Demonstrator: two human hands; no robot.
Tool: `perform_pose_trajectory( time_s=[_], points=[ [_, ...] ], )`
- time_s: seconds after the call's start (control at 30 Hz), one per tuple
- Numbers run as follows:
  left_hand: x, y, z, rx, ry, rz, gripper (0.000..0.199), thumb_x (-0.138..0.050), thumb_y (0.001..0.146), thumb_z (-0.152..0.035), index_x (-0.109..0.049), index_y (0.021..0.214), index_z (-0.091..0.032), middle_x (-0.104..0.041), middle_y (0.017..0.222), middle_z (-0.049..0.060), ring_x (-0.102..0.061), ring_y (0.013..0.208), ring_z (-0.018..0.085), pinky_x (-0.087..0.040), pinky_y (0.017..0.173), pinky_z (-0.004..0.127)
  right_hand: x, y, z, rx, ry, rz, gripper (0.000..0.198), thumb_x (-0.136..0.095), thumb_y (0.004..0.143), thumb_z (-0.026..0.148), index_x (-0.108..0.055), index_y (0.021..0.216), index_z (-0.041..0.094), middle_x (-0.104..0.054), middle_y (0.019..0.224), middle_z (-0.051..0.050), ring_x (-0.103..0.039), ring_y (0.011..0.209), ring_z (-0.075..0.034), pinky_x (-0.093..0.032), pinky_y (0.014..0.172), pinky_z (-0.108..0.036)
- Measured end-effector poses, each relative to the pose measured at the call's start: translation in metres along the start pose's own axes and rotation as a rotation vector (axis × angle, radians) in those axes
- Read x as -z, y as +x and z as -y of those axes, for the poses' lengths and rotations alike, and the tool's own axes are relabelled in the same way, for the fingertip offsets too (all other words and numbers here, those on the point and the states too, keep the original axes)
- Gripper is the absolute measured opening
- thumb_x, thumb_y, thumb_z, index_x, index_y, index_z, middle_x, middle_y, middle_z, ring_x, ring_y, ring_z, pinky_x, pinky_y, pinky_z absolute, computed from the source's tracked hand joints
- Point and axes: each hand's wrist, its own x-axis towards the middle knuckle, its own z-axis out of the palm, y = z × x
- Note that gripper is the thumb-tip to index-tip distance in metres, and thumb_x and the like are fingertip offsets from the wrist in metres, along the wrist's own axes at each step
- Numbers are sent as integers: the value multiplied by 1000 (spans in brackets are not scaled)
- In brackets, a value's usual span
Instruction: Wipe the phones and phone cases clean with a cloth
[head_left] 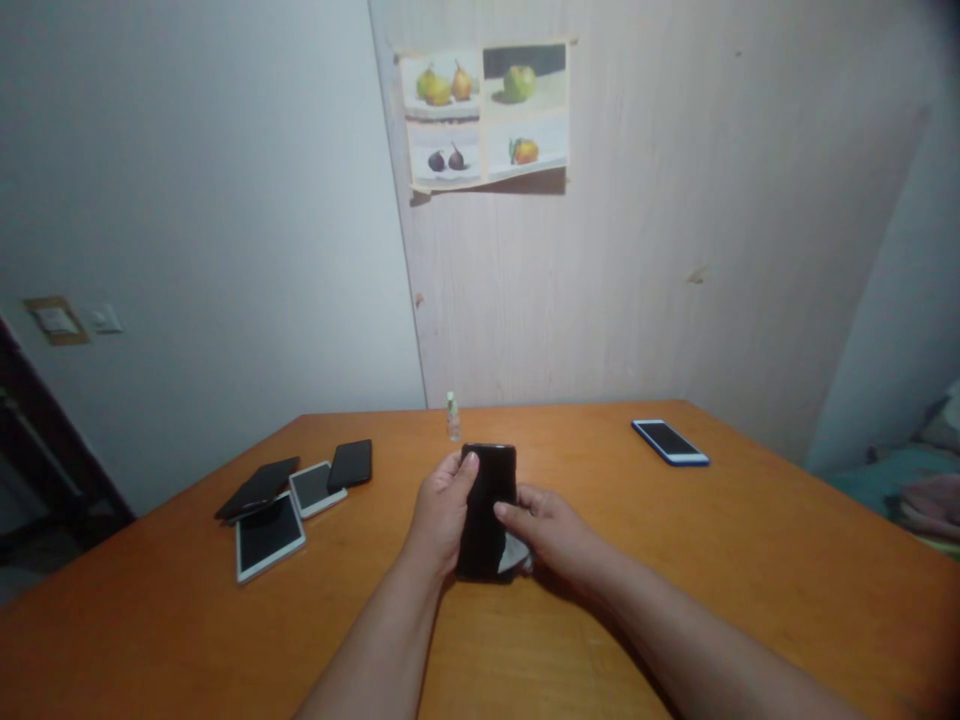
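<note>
A black smartphone (484, 515) is upright in front of me, above the table, its dark screen facing me. My left hand (442, 505) grips it along the left edge, with the thumb on the upper left of the screen. At the right edge, my right hand (551, 530) is closed on a small whitish cloth (513, 554), its thumb lying over the screen. Part of the cloth shows below that hand, against the phone's lower right corner; the rest is hidden.
On the table (615, 620), several phones lie grouped at the left, including a white one (270, 538) and a black one (351, 464). A small clear bottle (453, 418) stands behind the held phone. Another phone with a blue edge (670, 443) lies at the far right.
</note>
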Motion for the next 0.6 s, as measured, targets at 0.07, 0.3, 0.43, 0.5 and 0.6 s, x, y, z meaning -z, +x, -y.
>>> perform_pose_trajectory(
  time_s=[0.07,0.3,0.43,0.5,0.6],
  points=[
    [0,0,1,17,-20,4,49,-77,77,-53,-68,107,-15,-74,86,5,-68,72,17,-52,67,26,0,0,1,-13,75,2,37,-77,78,49,-64,89,16,-63,63,1,-52,46,-9,-38,44,-20],
    [0,0,3,162,-72,121,63,-58,86,-68,-71,109,-12,-76,90,11,-72,78,22,-54,67,29,10,3,17,-29,252,-132,33,-77,80,45,-66,89,15,-65,67,0,-49,47,-8,-33,40,-18],
    [-2,-3,4,187,-81,136,71,-50,85,-76,-74,97,-10,-76,87,13,-72,80,23,-53,67,28,22,10,18,-24,308,-241,33,-77,80,46,-65,90,17,-65,70,0,-46,45,-6,-30,34,-15],
    [-3,-5,3,209,-84,165,74,-47,86,-77,-74,96,-9,-76,89,14,-71,80,23,-54,68,29,28,13,18,-43,369,-280,31,-78,80,44,-63,88,18,-64,70,1,-42,42,-3,-29,32,-13],
    [-5,-10,1,241,-61,167,74,-47,86,-76,-74,97,-8,-76,89,16,-70,76,21,-53,65,28,33,16,19,-70,461,-334,29,-78,81,41,-61,87,18,-62,69,2,-37,39,-2,-27,30,-12]
  ],
)
